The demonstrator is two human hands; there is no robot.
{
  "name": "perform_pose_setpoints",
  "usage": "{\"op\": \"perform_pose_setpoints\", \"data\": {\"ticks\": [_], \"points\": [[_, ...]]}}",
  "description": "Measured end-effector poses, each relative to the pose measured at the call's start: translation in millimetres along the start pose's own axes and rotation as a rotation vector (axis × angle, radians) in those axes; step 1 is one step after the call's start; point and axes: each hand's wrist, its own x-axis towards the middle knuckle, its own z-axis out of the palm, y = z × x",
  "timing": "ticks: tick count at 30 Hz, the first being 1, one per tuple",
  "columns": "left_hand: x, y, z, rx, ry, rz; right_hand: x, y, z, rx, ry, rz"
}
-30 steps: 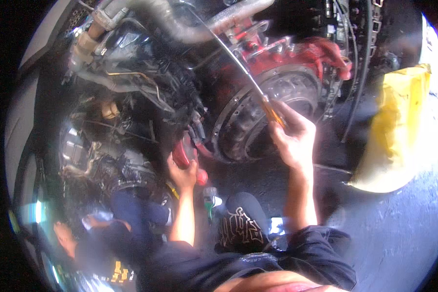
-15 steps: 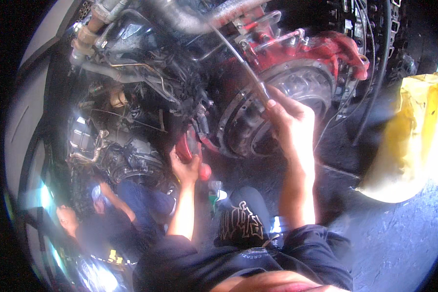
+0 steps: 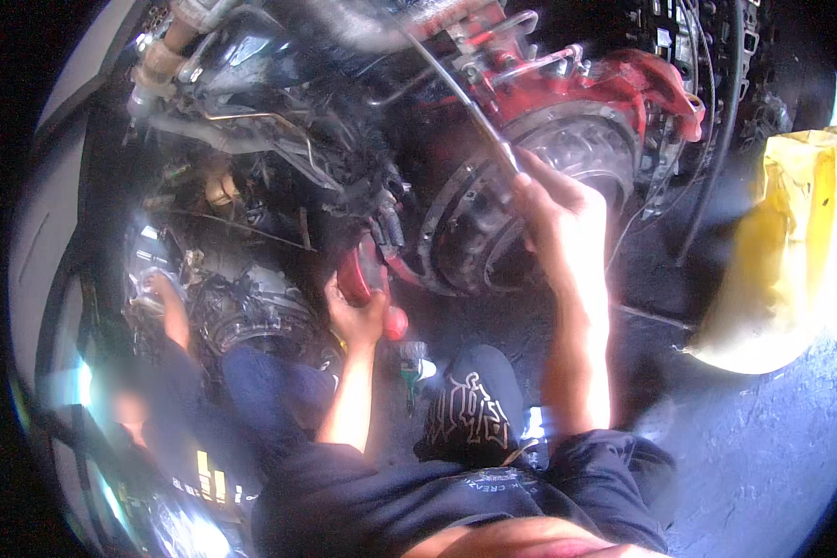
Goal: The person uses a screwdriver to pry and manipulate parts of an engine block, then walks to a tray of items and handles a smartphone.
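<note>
My right hand [image 3: 563, 209] is closed around the lower end of a long, thin metal bar [image 3: 456, 88], which slants up and left past a red engine housing [image 3: 577, 98]. In front of that hand lies the big round flywheel opening [image 3: 567, 158]. My left hand [image 3: 355, 321] grips a red oblong thing with a dark face [image 3: 355, 274]; its exact kind I cannot make out. A small red ball-shaped end [image 3: 395, 323] shows just right of the left hand. Dark hoses and a fitting [image 3: 386, 223] sit directly above the red thing.
At left a co-worker [image 3: 195, 391] reaches an arm toward engine parts [image 3: 251, 302]. A yellow sack-like thing [image 3: 777, 256] stands on the dark floor [image 3: 744, 446] at right. A green and white object [image 3: 416, 367] is by my knee. Pipes [image 3: 242, 135] fill the upper left.
The co-worker's arm has stretched farther up toward the engine parts at left. My hands keep their holds; the right hand and bar have shifted only slightly.
</note>
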Motion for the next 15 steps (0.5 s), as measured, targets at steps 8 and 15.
{"op": "perform_pose_setpoints", "data": {"ticks": [8, 15], "points": [[-0.3, -6.9, 0.3, -0.023, 0.041, 0.026, -0.2, -3.6, 1.6, -0.046, 0.006, -0.011], [1.6, -1.6, 1.7, -0.102, 0.028, 0.012, 8.2, -25.1, 0.9, -0.25, 0.009, -0.073]]}}
